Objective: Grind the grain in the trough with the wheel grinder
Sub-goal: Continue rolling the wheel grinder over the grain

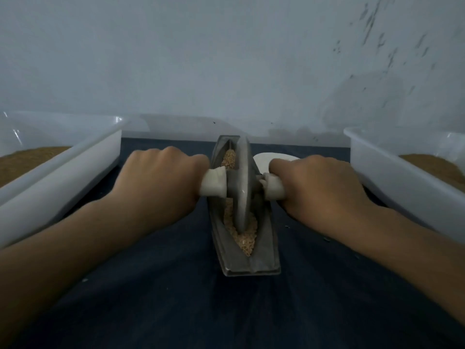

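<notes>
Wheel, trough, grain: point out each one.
wheel (242, 165), head view, upper face of the metal disc.
trough (251, 267), head view, bare near end of its base.
grain (245, 239), head view, pile in the near end of the trough.

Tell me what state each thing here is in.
Left hand: grips the wheel's left handle.
Right hand: grips its right handle.
Wheel grinder: upright in the trough, on grain.
Trough: partly filled.
Grain: coarse, loose.
Left bin: open, holds brown material.
Right bin: open, holds brown material.

Matt grey metal trough (261, 258), wheel (242, 182); glossy plastic tubs (75, 157).
</notes>
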A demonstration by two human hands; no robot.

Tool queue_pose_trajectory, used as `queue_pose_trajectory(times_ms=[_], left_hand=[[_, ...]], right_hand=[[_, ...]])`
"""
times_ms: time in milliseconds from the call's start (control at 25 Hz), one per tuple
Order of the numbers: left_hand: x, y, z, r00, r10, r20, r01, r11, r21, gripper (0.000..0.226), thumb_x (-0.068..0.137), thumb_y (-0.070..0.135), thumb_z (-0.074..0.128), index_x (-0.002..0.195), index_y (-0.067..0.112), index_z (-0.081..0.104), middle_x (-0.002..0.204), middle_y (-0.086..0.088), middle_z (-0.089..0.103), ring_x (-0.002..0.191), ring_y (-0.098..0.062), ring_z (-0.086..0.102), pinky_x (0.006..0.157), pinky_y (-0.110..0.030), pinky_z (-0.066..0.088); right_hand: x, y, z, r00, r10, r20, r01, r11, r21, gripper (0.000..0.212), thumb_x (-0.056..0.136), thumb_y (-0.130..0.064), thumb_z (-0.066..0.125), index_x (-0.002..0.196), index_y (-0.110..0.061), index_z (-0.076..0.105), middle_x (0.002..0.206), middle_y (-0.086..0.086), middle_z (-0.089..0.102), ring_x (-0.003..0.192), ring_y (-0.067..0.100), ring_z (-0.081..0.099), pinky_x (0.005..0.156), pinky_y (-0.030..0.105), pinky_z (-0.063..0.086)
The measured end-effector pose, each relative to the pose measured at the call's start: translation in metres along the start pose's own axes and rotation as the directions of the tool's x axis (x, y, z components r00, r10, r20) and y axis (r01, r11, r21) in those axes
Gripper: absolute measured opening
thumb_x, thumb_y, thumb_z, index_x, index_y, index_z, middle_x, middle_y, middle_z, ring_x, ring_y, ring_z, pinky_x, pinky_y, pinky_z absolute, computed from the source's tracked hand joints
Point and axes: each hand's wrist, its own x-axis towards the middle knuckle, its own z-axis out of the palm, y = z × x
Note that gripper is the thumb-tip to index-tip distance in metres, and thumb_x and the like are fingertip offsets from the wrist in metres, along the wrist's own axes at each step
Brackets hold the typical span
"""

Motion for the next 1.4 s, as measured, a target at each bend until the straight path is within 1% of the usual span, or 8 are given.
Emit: queue_pose_trajectory(times_ms=[120, 240, 360, 480, 640, 880, 1200, 1400], left_hand=[[0.014, 0.002, 0.004, 0.999, -0.005, 0.04, 0.003, 0.998, 0.059, 0.025, 0.066, 0.025, 0.065, 0.072, 0.024, 0.04, 0.053, 0.0, 0.046, 0.042, -0.021, 0.03, 0.048, -0.021, 0.01], [0.046, 0.009, 0.025, 0.978, -0.179, 0.111, 0.177, 0.984, 0.029, 0.01, 0.084, 0.024, 0.061, 0.082, 0.023, 0.052, 0.073, -0.003, 0.059, 0.061, -0.03, 0.057, 0.05, -0.029, 0.026], [0.048, 0.007, 0.032, 0.948, -0.265, 0.177, 0.274, 0.961, -0.029, 0.005, 0.089, 0.025, 0.057, 0.087, 0.024, 0.053, 0.074, 0.0, 0.053, 0.064, -0.026, 0.054, 0.054, -0.032, 0.031], [0.016, 0.005, 0.018, 0.987, -0.128, 0.101, 0.131, 0.991, -0.025, 0.033, 0.073, 0.031, 0.071, 0.075, 0.03, 0.038, 0.058, 0.009, 0.023, 0.046, -0.013, 0.018, 0.046, -0.024, 0.013], [0.006, 0.003, 0.008, 0.997, -0.05, 0.055, 0.05, 0.999, 0.01, 0.033, 0.06, 0.028, 0.073, 0.069, 0.028, 0.041, 0.056, 0.01, 0.016, 0.044, -0.015, 0.014, 0.049, -0.019, 0.005], [0.056, 0.007, 0.023, 0.893, -0.279, 0.353, 0.321, 0.945, -0.064, 0.011, 0.09, 0.025, 0.058, 0.1, 0.026, 0.063, 0.086, -0.002, 0.055, 0.079, -0.028, 0.059, 0.063, -0.036, 0.039], [0.003, -0.005, -0.005, 0.999, -0.028, 0.029, 0.028, 1.0, -0.006, 0.021, 0.06, 0.039, 0.071, 0.066, 0.033, 0.052, 0.056, 0.012, 0.012, 0.045, -0.008, 0.003, 0.049, -0.015, 0.005], [0.046, 0.01, 0.023, 0.941, -0.291, 0.171, 0.299, 0.954, -0.021, 0.004, 0.091, 0.023, 0.056, 0.093, 0.022, 0.059, 0.076, -0.001, 0.054, 0.071, -0.029, 0.059, 0.056, -0.032, 0.035]], right_hand=[[0.003, 0.005, 0.008, 0.994, 0.08, 0.076, -0.084, 0.996, 0.04, 0.032, 0.062, -0.026, 0.074, 0.075, -0.03, 0.046, 0.058, -0.017, 0.015, 0.049, 0.0, 0.015, 0.049, 0.018, 0.009], [0.047, -0.001, 0.028, 0.957, 0.211, 0.199, -0.211, 0.977, -0.022, 0.016, 0.083, -0.028, 0.069, 0.094, -0.029, 0.059, 0.072, -0.006, 0.05, 0.069, 0.025, 0.058, 0.053, 0.028, 0.025], [0.069, -0.002, 0.029, 0.948, 0.2, 0.249, -0.196, 0.98, -0.04, 0.018, 0.089, -0.022, 0.067, 0.106, -0.026, 0.062, 0.093, 0.005, 0.064, 0.088, 0.031, 0.065, 0.059, 0.033, 0.033], [0.031, -0.001, 0.015, 0.994, 0.05, 0.094, -0.042, 0.996, -0.084, 0.025, 0.077, -0.024, 0.073, 0.087, -0.031, 0.051, 0.066, -0.005, 0.043, 0.057, 0.026, 0.046, 0.047, 0.025, 0.015], [0.004, 0.004, 0.009, 0.999, 0.024, -0.026, -0.026, 0.997, -0.073, 0.045, 0.063, -0.024, 0.072, 0.077, -0.032, 0.03, 0.057, -0.012, 0.02, 0.049, 0.018, 0.026, 0.051, 0.019, 0.003], [0.076, 0.004, 0.033, 0.947, 0.192, 0.257, -0.185, 0.981, -0.049, 0.015, 0.088, -0.024, 0.065, 0.102, -0.026, 0.059, 0.092, 0.006, 0.062, 0.089, 0.033, 0.064, 0.061, 0.033, 0.034], [-0.003, 0.012, -0.001, 0.991, 0.082, 0.105, -0.072, 0.993, -0.097, 0.035, 0.064, -0.031, 0.071, 0.076, -0.034, 0.038, 0.053, -0.011, 0.036, 0.044, 0.02, 0.036, 0.047, 0.018, 0.01], [0.056, -0.001, 0.031, 0.948, 0.241, 0.209, -0.238, 0.97, -0.04, 0.015, 0.089, -0.029, 0.065, 0.103, -0.026, 0.06, 0.093, 0.004, 0.066, 0.085, 0.031, 0.062, 0.058, 0.032, 0.033]])
